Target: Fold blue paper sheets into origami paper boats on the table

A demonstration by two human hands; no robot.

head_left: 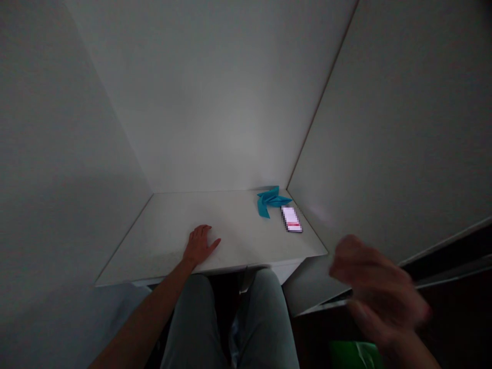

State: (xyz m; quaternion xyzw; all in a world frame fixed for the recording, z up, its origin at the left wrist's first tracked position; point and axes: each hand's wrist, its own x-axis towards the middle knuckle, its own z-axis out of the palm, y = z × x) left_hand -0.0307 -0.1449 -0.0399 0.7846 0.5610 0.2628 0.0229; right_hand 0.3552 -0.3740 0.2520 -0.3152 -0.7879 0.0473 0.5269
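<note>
My left hand [199,245] rests on the white desk top [165,215] near its front edge, thumb apart from the fingers and nothing held. My right hand [378,287] is raised off the desk to the right, smeared by motion, so its fingers cannot be made out clearly. At the desk's back right corner lies a blue folded paper pinwheel shape [270,200] with pointed arms. Just in front of it is a phone [292,219] with a lit, pixelated screen. Neither hand touches these two things.
White walls [215,102] enclose the desk at the back and left, and a white panel [392,128] stands on the right. Below my right hand a shiny green object [351,354] shows in part. My knees [265,307] are under the front edge.
</note>
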